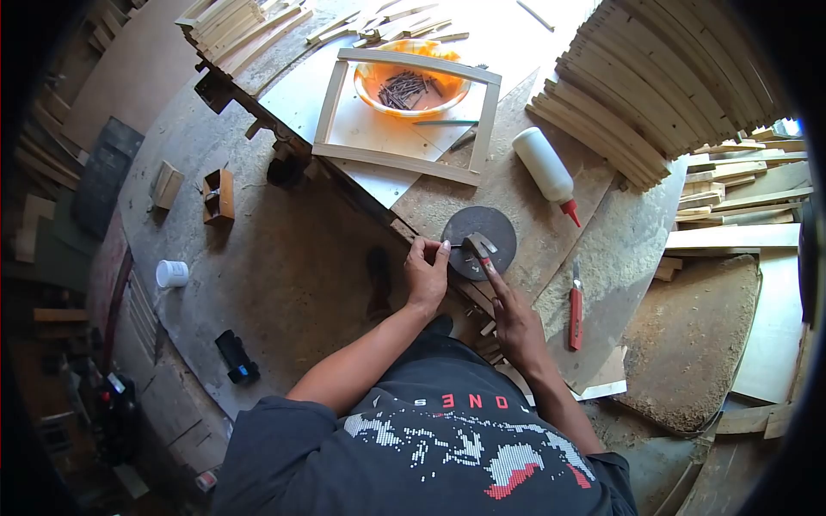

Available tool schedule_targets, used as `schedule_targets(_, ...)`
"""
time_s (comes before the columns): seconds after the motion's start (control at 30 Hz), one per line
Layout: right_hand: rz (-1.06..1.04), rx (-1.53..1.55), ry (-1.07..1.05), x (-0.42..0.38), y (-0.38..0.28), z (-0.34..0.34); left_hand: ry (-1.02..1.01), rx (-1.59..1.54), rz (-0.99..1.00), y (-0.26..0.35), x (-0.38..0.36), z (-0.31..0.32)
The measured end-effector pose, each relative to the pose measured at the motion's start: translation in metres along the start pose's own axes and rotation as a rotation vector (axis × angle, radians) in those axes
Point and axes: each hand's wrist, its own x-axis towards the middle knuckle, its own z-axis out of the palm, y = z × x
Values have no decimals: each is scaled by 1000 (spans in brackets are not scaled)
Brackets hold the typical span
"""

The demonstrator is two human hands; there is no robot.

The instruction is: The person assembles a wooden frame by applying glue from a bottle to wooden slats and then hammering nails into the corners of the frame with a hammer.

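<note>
My left hand is at the left edge of a round dark metal disc, thumb and forefinger pinched on a thin nail that points across the disc. My right hand grips a hammer by its handle, forefinger stretched along it. The hammer's head lies over the disc, right at the nail's far end. Beyond the disc, a rectangular wooden frame rests with one side across an orange and white bowl that holds many dark nails.
A white glue bottle with a red tip and a red-handled knife lie to the right. Stacked wooden strips rise at the back right; more strips lie at the back left. The bench's edge runs diagonally on my left.
</note>
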Motion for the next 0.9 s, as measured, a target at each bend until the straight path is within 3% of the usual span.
schedule_targets(0.13, -41, 87, 74, 1, -17, -9, -10, -13, -24, 6, 1, -1)
schedule_targets(0.23, -201, 119, 209, 0, -21, -9, -26, -22, -29, 4, 3, -2)
schedule_targets(0.43, -3, -61, -49, 11, -9, 2, -24, 73, 13, 11, 3, -4)
schedule_targets(0.63, -89, 128, 83, 6, -28, -9, -35, 82, 65, 13, 3, -7)
schedule_targets(0.73, 114, -6, -104, 10, -32, -14, -35, 71, 73, 11, 4, -6)
schedule_targets(0.83, 125, 53, -116, 14, -23, -14, -64, 80, 6, 13, 3, -8)
schedule_targets(0.9, 37, 77, -17, 12, -19, -12, -61, 46, 24, 10, 1, -8)
